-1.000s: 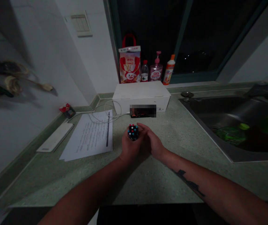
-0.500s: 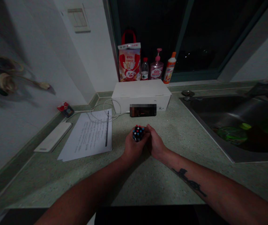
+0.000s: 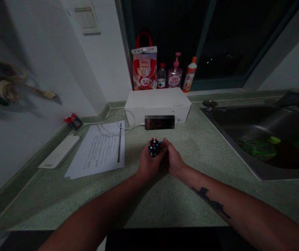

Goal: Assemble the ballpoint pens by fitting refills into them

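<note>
A small black puzzle cube [image 3: 154,147] dotted with red, blue and white studs sits in my cupped hands, just above the speckled green countertop [image 3: 181,205]. My left hand [image 3: 149,164] holds it from below and the near side. My right hand [image 3: 174,161] presses against the cube's right side, its fingertips touching the cube and my left hand. The lower part of the cube is hidden by my fingers.
Ahead stands a white box [image 3: 157,106] with a blurred dark object [image 3: 159,122] before it. Printed papers [image 3: 99,150] and a white cable [image 3: 113,127] lie left. A steel sink [image 3: 259,134] holding green items is right. Bottles [image 3: 175,73] line the windowsill.
Since a second ago, my hands have shifted slightly right with the cube and drawn closer together. The view has also tilted a little. Over the last half second, little has changed.
</note>
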Available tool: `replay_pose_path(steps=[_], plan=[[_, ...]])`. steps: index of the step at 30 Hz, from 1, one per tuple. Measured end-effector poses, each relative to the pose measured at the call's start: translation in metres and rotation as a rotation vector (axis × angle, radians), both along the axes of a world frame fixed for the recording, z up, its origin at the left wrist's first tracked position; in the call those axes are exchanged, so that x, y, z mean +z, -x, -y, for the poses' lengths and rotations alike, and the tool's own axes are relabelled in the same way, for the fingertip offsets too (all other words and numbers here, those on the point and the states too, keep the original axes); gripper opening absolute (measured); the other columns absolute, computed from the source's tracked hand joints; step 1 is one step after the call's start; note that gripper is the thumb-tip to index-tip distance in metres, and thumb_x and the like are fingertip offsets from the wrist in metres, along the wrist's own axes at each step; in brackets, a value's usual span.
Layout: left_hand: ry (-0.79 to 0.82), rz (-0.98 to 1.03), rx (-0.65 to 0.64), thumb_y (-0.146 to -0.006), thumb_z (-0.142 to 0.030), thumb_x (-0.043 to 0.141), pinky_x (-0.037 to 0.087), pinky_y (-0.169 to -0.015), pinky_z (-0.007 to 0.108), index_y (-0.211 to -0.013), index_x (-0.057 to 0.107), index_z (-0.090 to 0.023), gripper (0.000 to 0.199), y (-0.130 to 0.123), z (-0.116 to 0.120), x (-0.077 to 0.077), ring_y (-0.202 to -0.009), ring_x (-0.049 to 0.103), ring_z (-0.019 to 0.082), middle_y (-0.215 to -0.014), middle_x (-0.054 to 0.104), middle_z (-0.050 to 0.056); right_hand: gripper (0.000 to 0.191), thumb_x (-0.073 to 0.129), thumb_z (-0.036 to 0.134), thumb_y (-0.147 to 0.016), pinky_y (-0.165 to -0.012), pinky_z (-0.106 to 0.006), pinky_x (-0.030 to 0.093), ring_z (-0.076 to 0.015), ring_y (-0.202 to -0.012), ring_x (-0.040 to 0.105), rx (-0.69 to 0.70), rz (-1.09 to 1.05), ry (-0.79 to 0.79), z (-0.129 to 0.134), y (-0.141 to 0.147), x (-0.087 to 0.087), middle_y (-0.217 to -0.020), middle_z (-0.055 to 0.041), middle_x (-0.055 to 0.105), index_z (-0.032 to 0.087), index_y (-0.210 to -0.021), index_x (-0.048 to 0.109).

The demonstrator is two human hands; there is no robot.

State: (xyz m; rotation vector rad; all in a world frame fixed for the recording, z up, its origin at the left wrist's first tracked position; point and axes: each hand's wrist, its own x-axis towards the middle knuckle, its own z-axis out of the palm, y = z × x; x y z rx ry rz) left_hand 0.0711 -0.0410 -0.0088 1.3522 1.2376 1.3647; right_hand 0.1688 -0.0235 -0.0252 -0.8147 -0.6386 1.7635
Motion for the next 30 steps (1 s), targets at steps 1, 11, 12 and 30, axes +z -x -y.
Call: replay_pose_path(steps=[1, 11, 12, 30], plan=[[0.003, 0.0, 0.003, -0.076, -0.033, 0.074, 0.051, -0.07, 0.031, -0.081, 0.067, -0.018, 0.018, -0.0002, -0.0002, -0.0003, -0.073, 0.065, 0.02, -0.078, 0.071, 0.003, 0.04, 0.07, 0.065, -0.073, -0.101, -0.042, 0.048, -0.0287, -0.107, 0.069, 0.001, 0.001, -0.002, 0.0, -0.0002, -0.0003, -0.075, -0.0003, 0.075, 0.026, -0.073, 0.07], [0.04, 0.018, -0.025, -0.07, -0.032, 0.079, 0.054, -0.072, 0.033, -0.08, 0.069, -0.018, 0.02, -0.0014, -0.001, -0.0013, -0.076, 0.068, 0.022, -0.078, 0.072, 0.004, 0.046, 0.067, 0.069, -0.075, -0.101, -0.043, 0.049, -0.0282, -0.103, 0.07, -0.05, 0.044, -0.06, -0.0039, -0.0025, -0.001, -0.087, -0.0031, 0.078, 0.024, -0.084, 0.075], [0.04, 0.025, -0.03, -0.07, -0.032, 0.079, 0.055, -0.074, 0.033, -0.08, 0.069, -0.018, 0.02, -0.0013, -0.0009, -0.0015, -0.077, 0.069, 0.022, -0.08, 0.073, 0.005, 0.047, 0.066, 0.069, -0.076, -0.102, -0.043, 0.049, -0.0285, -0.104, 0.07, -0.052, 0.05, -0.079, -0.0049, -0.0033, -0.0008, -0.088, -0.0036, 0.078, 0.024, -0.085, 0.076], [0.034, -0.087, 0.059, -0.072, -0.032, 0.08, 0.053, -0.069, 0.033, -0.079, 0.073, -0.017, 0.018, 0.001, -0.0014, 0.0006, -0.074, 0.069, 0.023, -0.078, 0.075, 0.006, 0.045, 0.067, 0.067, -0.076, -0.097, -0.043, 0.053, -0.0293, -0.106, 0.071, -0.072, 0.053, -0.099, -0.0066, -0.0035, -0.002, -0.087, -0.0038, 0.079, 0.024, -0.085, 0.074]])
